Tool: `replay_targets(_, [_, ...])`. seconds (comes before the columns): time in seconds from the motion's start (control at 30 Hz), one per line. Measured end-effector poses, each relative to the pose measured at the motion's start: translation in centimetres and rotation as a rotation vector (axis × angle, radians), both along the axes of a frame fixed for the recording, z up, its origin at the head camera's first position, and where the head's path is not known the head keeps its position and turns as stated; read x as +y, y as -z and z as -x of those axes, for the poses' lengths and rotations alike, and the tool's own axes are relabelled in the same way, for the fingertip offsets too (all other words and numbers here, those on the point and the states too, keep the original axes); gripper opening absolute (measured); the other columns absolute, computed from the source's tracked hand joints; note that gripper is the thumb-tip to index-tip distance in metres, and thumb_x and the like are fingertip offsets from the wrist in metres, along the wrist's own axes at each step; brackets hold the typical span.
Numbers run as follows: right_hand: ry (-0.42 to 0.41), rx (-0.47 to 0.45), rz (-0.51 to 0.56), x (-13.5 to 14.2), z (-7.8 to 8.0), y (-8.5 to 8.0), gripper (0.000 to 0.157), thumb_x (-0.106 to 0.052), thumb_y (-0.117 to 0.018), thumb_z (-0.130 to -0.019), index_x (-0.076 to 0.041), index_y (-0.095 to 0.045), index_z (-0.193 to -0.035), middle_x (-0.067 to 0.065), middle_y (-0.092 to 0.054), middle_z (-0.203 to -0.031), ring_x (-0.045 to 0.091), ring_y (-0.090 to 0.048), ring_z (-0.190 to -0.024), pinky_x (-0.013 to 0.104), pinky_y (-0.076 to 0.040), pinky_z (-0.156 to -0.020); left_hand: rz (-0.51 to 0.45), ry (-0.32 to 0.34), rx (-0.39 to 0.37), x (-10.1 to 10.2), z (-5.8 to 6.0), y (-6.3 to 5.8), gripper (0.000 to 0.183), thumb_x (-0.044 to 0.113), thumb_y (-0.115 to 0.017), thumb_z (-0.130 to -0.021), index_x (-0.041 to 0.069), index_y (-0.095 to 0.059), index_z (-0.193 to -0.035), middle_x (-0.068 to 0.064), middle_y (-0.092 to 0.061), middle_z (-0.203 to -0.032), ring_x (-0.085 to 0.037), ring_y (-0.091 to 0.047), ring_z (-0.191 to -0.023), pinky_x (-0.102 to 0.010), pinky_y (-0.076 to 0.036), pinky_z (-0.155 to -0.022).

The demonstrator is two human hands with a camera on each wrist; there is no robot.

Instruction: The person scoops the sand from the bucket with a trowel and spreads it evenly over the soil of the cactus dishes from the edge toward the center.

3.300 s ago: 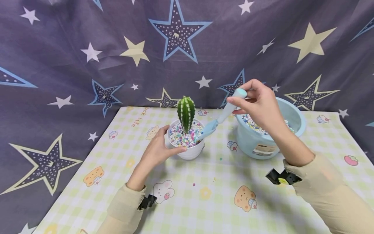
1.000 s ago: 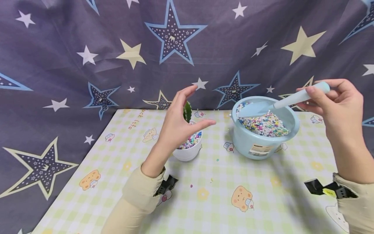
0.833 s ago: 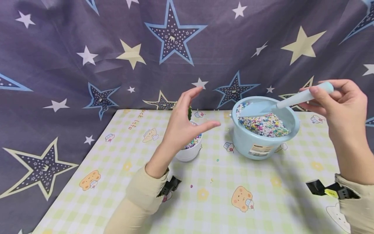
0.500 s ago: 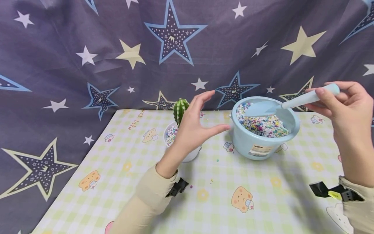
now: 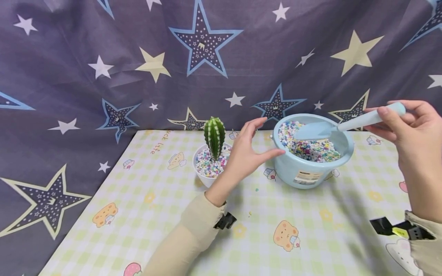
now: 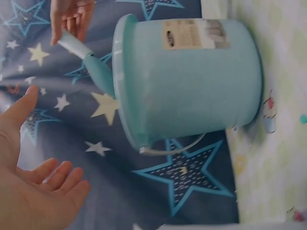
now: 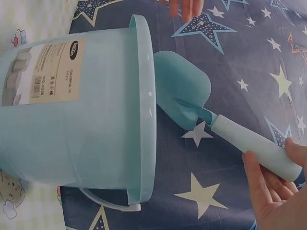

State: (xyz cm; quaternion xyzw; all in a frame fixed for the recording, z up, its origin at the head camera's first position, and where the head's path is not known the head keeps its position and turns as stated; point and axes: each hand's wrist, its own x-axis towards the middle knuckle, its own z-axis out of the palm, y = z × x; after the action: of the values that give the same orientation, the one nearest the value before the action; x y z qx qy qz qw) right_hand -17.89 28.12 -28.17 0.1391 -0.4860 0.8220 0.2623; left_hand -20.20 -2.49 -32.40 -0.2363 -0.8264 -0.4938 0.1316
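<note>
My right hand (image 5: pixel 419 142) pinches the handle of a light blue trowel (image 5: pixel 366 118) between thumb and fingers. In the right wrist view the trowel blade (image 7: pixel 184 86) is over the mouth of the light blue bucket (image 5: pixel 298 172), which holds many-coloured pellets (image 5: pixel 315 151). Held with thumb and fingers spread, my left hand (image 5: pixel 243 153) is beside the bucket's left rim; its thumb tip looks close to the rim, and whether they touch I cannot tell. Behind that forearm stands a green cactus (image 5: pixel 214 138) in a white pot (image 5: pixel 205 179), partly hidden, with similar pellets around it.
A checked cloth (image 5: pixel 255 245) with cartoon prints covers the table. A few loose pellets lie on it, one a green pellet (image 5: pixel 256 189). A dark curtain (image 5: pixel 221 92) with stars hangs behind the table. The bucket's thin handle (image 6: pixel 175 149) hangs down its side.
My left hand has let go of the pot and moved right to the bucket. My right hand has carried the trowel from the pot to over the bucket, lately drifting slightly right.
</note>
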Motion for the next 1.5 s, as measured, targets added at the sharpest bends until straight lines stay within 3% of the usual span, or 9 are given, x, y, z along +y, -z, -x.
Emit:
replay_targets(0.43, [0.11,-0.022,-0.1,1.1,0.2,0.2,0.02,0.009,-0.068,-0.087,0.003,-0.058,-0.102,0.011,-0.078,-0.084,0.016,-0.076,-0.07,0.025,-0.06,-0.061,-0.066,-0.02,-0.11,2.9,1.9,3.5,0.083,0.029,-0.087,-0.077,0.012,-0.046,-0.147,-0.004,-0.046,-0.152,-0.018,-0.045,-0.141,-0.023,-0.037,-0.118])
replay_targets(0.77, [0.185,-0.016,-0.235,1.0,0.7,-0.6,0.02,0.01,-0.067,-0.087,-0.004,-0.06,-0.099,0.002,-0.078,-0.08,0.008,-0.075,-0.066,0.017,-0.058,-0.057,-0.078,-0.048,-0.155,4.2,2.2,5.5,0.081,0.032,-0.083,-0.081,0.013,-0.045,-0.15,0.002,-0.04,-0.159,-0.017,-0.038,-0.147,-0.034,-0.035,-0.121])
replay_targets(0.97, [0.429,-0.158,-0.65,1.0,0.5,-1.8,0.029,0.0,-0.067,-0.091,-0.025,-0.057,-0.101,-0.027,-0.07,-0.08,-0.011,-0.067,-0.066,0.003,-0.051,-0.057,-0.074,-0.08,-0.132,4.5,2.3,5.9,0.08,0.033,-0.084,-0.08,0.013,-0.048,-0.148,0.004,-0.043,-0.157,-0.017,-0.039,-0.147,-0.039,-0.032,-0.123])
replay_targets(1.13, [0.568,-0.191,-0.954,0.5,0.3,-2.8,0.04,-0.006,-0.069,-0.092,-0.039,-0.047,-0.1,-0.045,-0.053,-0.076,-0.025,-0.053,-0.061,-0.005,-0.043,-0.058,-0.058,-0.082,-0.13,4.5,2.4,5.8,0.08,0.034,-0.084,-0.08,0.014,-0.048,-0.148,0.003,-0.044,-0.157,-0.018,-0.04,-0.146,-0.04,-0.034,-0.122])
replay_targets(1.23, [0.64,-0.199,-1.107,0.3,0.4,-2.8,0.031,-0.011,-0.073,-0.09,-0.032,-0.053,-0.1,-0.047,-0.05,-0.073,-0.032,-0.045,-0.061,-0.008,-0.037,-0.057,-0.044,-0.08,-0.13,4.5,2.4,5.7,0.08,0.034,-0.084,-0.08,0.014,-0.048,-0.148,0.003,-0.044,-0.157,-0.019,-0.04,-0.146,-0.04,-0.034,-0.122])
replay_targets(1.33, [0.687,-0.214,-1.195,0.2,0.6,-2.3,0.025,-0.012,-0.075,-0.089,-0.007,-0.06,-0.108,-0.012,-0.076,-0.077,-0.037,-0.038,-0.061,-0.009,-0.031,-0.057,-0.034,-0.083,-0.138,4.5,2.4,5.6,0.081,0.035,-0.084,-0.079,0.014,-0.048,-0.149,0.003,-0.043,-0.157,-0.018,-0.04,-0.146,-0.04,-0.034,-0.122])
replay_targets(1.37, [0.694,-0.23,-1.205,0.3,0.6,-2.0,0.03,-0.014,-0.075,-0.089,-0.002,-0.058,-0.111,-0.013,-0.075,-0.076,-0.037,-0.037,-0.06,-0.008,-0.03,-0.055,-0.029,-0.083,-0.141,4.4,2.4,5.5,0.081,0.035,-0.084,-0.08,0.014,-0.048,-0.149,0.003,-0.043,-0.157,-0.018,-0.04,-0.146,-0.04,-0.034,-0.122])
replay_targets(1.43, [0.669,-0.268,-1.183,0.7,0.5,-1.5,0.023,-0.015,-0.072,-0.091,-0.009,-0.058,-0.109,-0.013,-0.075,-0.076,-0.036,-0.039,-0.059,-0.007,-0.033,-0.053,-0.018,-0.083,-0.143,4.4,2.4,5.4,0.082,0.036,-0.084,-0.08,0.014,-0.047,-0.149,0.003,-0.043,-0.158,-0.018,-0.039,-0.147,-0.039,-0.033,-0.122])
replay_targets(1.5, [0.622,-0.319,-1.151,1.3,0.3,-0.8,0.022,-0.018,-0.069,-0.094,-0.027,-0.052,-0.103,-0.034,-0.064,-0.07,-0.033,-0.042,-0.057,-0.006,-0.036,-0.051,-0.005,-0.086,-0.139,4.4,2.4,5.4,0.082,0.037,-0.084,-0.08,0.014,-0.047,-0.149,0.003,-0.043,-0.158,-0.019,-0.04,-0.146,-0.04,-0.034,-0.122])
